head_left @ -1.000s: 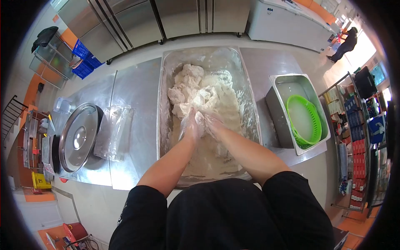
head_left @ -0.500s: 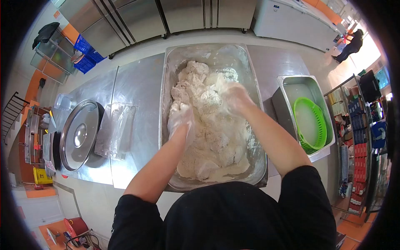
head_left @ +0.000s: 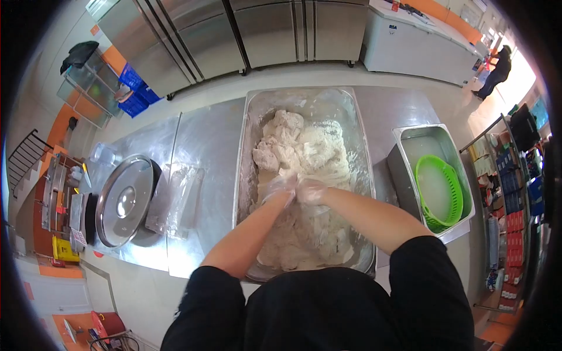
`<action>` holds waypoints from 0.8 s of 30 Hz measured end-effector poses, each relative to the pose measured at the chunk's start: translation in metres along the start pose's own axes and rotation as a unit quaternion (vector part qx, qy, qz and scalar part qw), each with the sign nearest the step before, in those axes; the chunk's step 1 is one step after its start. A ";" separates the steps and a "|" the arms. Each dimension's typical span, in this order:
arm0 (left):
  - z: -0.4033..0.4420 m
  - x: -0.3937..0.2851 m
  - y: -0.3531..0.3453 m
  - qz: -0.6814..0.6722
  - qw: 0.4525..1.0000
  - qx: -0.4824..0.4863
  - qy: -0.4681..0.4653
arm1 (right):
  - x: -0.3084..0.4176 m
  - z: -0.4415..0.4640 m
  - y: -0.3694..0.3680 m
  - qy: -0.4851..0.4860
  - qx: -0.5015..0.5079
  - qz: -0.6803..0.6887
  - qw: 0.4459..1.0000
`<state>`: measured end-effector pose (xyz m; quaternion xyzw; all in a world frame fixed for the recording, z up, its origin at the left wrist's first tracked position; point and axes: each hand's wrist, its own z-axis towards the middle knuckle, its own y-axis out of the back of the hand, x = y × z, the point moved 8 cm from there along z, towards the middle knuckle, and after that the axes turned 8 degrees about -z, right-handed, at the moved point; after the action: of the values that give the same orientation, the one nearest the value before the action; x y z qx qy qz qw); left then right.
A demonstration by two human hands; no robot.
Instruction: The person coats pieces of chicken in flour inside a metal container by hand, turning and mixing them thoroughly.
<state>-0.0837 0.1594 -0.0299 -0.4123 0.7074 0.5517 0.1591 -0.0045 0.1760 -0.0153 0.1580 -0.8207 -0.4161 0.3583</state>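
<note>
A deep metal pan (head_left: 364, 146) holds pale flour (head_left: 336, 167) and several lumpy, flour-coated pieces (head_left: 287, 123) that look like raw meat. Both hands wear thin clear plastic gloves and meet near the middle of the pan, side by side in the flour. My left hand (head_left: 280, 186) lies just below the heap of coated pieces, its fingers blurred and partly sunk in flour. Beside it, almost touching, is my right hand (head_left: 310, 192), with its fingertips likewise hidden. Whether either one grips a piece cannot be made out. More coated lumps (head_left: 319, 237) lie nearer my body.
Right of the pan, a metal container (head_left: 404, 175) of cloudy liquid holds a green plastic basket (head_left: 422, 205). Leftward on the steel table (head_left: 208, 169) are a clear plastic bag (head_left: 175, 202) and a round metal lid (head_left: 123, 202). Another person (head_left: 496, 73) stands far off at right.
My two hands have come together at the pan's middle, the right one moving left and nearer my body from the far right. The head view has tilted up slightly.
</note>
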 end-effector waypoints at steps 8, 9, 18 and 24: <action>-0.102 -0.034 -0.004 0.255 0.930 0.175 -0.201 | 0.015 -0.083 0.041 0.353 -0.092 -0.045 0.930; -0.109 -0.045 0.012 0.214 0.945 0.176 -0.176 | 0.014 -0.070 0.042 0.280 -0.016 -0.046 0.959; -0.107 -0.045 0.031 0.197 0.956 0.131 -0.174 | 0.051 0.061 0.120 0.133 -0.031 -0.064 0.989; -0.077 -0.002 0.010 0.227 0.943 0.159 -0.183 | 0.039 0.199 0.007 0.306 -0.015 -0.349 0.886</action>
<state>-0.0721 0.0902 0.0038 -0.1019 0.8194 0.5196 0.2197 -0.1745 0.2716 -0.0711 0.5484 -0.5557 -0.4575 0.4256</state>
